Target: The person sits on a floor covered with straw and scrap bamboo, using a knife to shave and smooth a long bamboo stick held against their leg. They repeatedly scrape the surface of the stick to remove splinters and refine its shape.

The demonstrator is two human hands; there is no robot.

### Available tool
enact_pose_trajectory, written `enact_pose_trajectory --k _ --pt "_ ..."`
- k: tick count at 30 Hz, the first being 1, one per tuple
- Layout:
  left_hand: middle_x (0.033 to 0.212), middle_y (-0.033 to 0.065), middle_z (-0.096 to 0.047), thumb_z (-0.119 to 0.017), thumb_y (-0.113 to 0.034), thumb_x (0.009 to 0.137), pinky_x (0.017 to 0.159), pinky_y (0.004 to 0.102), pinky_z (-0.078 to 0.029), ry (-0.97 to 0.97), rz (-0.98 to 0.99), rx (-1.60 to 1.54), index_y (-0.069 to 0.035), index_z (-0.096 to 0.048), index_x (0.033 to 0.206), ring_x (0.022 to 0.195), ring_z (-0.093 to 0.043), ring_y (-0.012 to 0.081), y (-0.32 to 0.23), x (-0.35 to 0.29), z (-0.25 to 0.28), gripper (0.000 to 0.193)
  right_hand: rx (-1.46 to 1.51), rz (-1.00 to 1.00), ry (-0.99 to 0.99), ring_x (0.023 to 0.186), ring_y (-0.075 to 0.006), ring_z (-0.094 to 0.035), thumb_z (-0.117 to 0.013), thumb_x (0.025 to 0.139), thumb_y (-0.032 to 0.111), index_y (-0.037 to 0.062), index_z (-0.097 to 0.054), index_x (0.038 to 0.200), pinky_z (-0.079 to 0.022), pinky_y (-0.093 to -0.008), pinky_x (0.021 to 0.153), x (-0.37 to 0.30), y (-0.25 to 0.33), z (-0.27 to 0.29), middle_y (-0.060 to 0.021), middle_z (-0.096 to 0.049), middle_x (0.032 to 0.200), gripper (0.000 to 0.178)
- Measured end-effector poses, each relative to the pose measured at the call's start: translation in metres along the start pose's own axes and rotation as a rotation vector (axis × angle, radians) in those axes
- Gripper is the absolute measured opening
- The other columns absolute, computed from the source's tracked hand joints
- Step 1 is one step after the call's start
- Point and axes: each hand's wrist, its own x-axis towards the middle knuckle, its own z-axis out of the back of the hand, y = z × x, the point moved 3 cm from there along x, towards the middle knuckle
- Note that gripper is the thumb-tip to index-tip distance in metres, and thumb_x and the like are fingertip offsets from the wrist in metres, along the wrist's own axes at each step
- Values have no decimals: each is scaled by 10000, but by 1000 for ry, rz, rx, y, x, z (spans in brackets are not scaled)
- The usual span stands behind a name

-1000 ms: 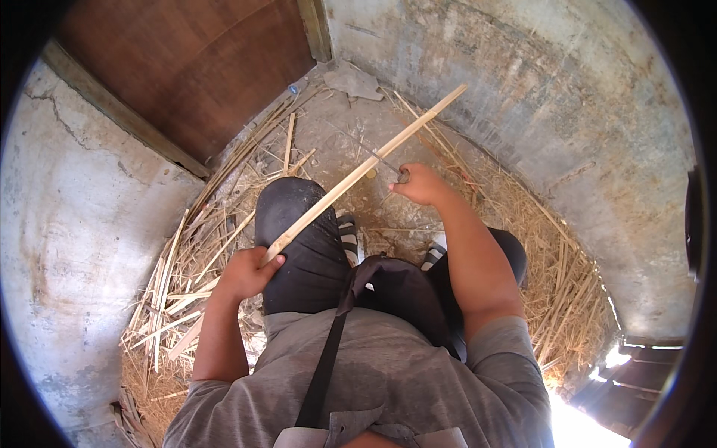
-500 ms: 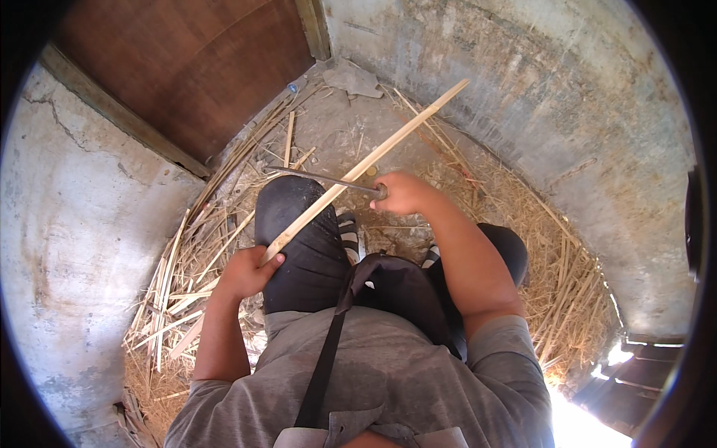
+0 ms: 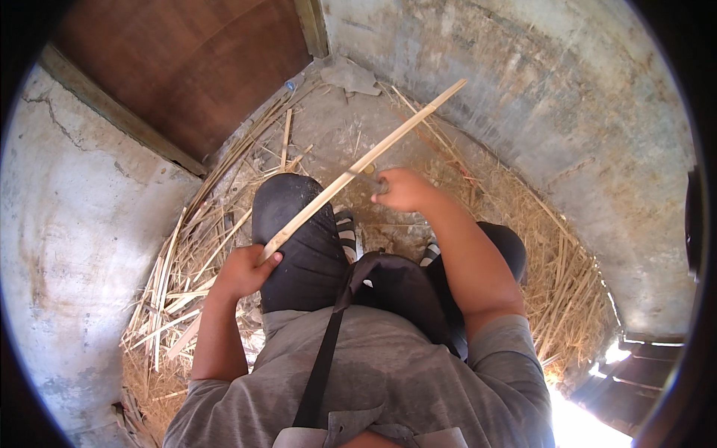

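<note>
My left hand (image 3: 243, 272) is closed around the near end of a long pale bamboo strip (image 3: 377, 151), by my left knee. The strip slants up to the right, its far end raised toward the wall. In front of my body, my right hand (image 3: 405, 191) grips the handle of a knife (image 3: 364, 177). Its dark blade points left at the middle of the strip and looks blurred. Only a short part of the blade shows, and I cannot tell whether its tip touches the strip or lies behind it.
Split strips (image 3: 168, 299) and shavings lie in a heap on the left. More fibrous shavings (image 3: 564, 299) cover the floor on the right. Weathered walls (image 3: 515, 97) and a brown door panel (image 3: 187, 67) surround me closely. A dark bag (image 3: 396, 280) rests in my lap.
The knife blade earlier crossed over the strip with its tip reaching beyond my left knee; now only a short stretch shows right of the strip. The strip and my left hand have barely moved.
</note>
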Motion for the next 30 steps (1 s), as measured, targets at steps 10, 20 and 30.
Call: enact_pose_trajectory --k 10,20,30 --pt "795 266 -649 -644 -548 941 735 503 -491 32 43 8 13 -622 815 800 -642 468 -3 0 1 575 111 -82 2 1159 -407 -633 -767 822 438 9 -674 1248 -501 -459 994 10 -34 -7 -252 -676 1208 611" --pt "712 213 -619 -661 -505 952 672 455 -472 12 24 -11 22 -629 814 672 -598 349 -2 0 1 545 39 -59 -21 1156 -419 -633 -761 828 428 -5 -672 1246 -503 -453 995 6 -24 2 -261 -676 1209 609" --pt "794 267 -652 -650 -543 940 735 506 -493 23 48 -1 9 -622 815 800 -641 473 -2 0 1 567 58 -17 33 1124 -412 -646 -757 835 440 15 -682 1233 -510 -471 973 5 -16 2 -234 -696 1162 587"
